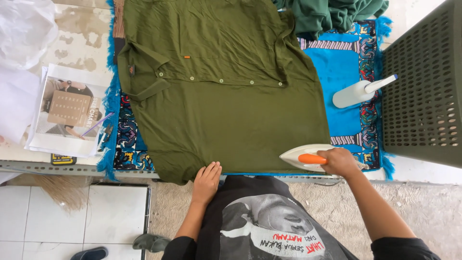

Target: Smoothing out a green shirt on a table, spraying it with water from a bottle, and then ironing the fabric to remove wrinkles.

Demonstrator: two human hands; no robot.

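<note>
Olive-green buttoned polo shirt (226, 96) lies flat across the patterned blue mat (346, 91), near hem at the table edge. Left hand (207, 182) presses that hem, fingers together. Right hand (340, 161) grips the white iron's orange handle (312, 158) at the shirt's right edge. Best to keep the cloth taut and glide evenly. White spray bottle (358, 91) beside the green perforated basket (423, 96).

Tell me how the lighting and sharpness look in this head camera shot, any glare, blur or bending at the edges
Head view: soft, even daylight with faint shadows; the olive shirt shows its creases sharply. The white plastic bag at top left is nearly blown out. No motion blur on the left hand or the right hand gripping the iron. Slight wide-angle bending shows along the basket at the right edge.
</note>
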